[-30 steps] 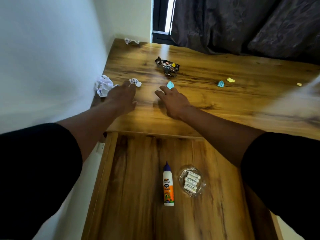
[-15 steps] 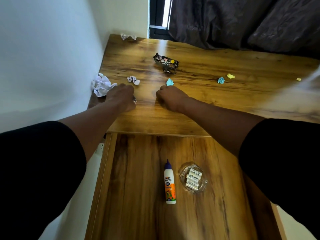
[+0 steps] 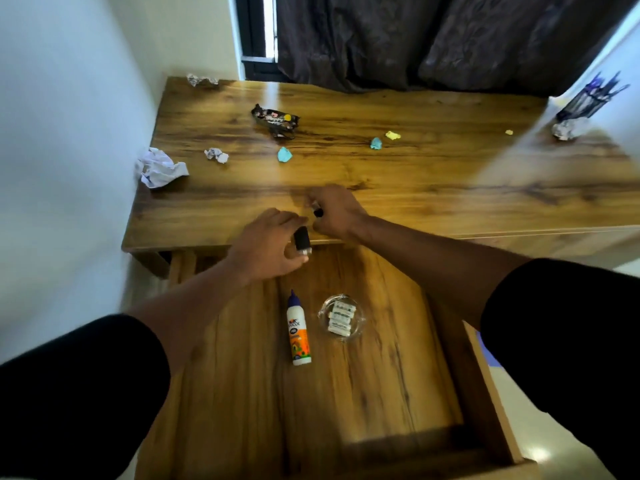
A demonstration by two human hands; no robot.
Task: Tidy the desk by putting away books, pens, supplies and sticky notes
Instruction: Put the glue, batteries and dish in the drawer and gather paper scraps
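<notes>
My left hand (image 3: 266, 247) hovers over the back of the open drawer (image 3: 491, 393) and grips a small black binder clip (image 3: 302, 241). My right hand (image 3: 334, 213) is at the desk's front edge, closed on another small black object (image 3: 318, 213), mostly hidden by the fingers. In the drawer lie a glue bottle (image 3: 298, 330) and a clear dish of small white items (image 3: 341, 317). On the wooden desk (image 3: 433, 188) are blue crumpled notes (image 3: 284, 155) (image 3: 376, 143) and yellow scraps (image 3: 392, 135).
Crumpled white paper (image 3: 160, 167) hangs at the desk's left edge, with a smaller ball (image 3: 216, 155) nearby and another (image 3: 201, 79) at the back corner. A dark snack wrapper (image 3: 276, 120) lies mid-desk. A pen holder (image 3: 585, 98) and foil ball (image 3: 564, 129) stand far right. A wall borders the left.
Both hands closed on small objects on the desk and pulled back toward me. The left hand now holds a black clip over the drawer. The view has tilted and widened to the right.
</notes>
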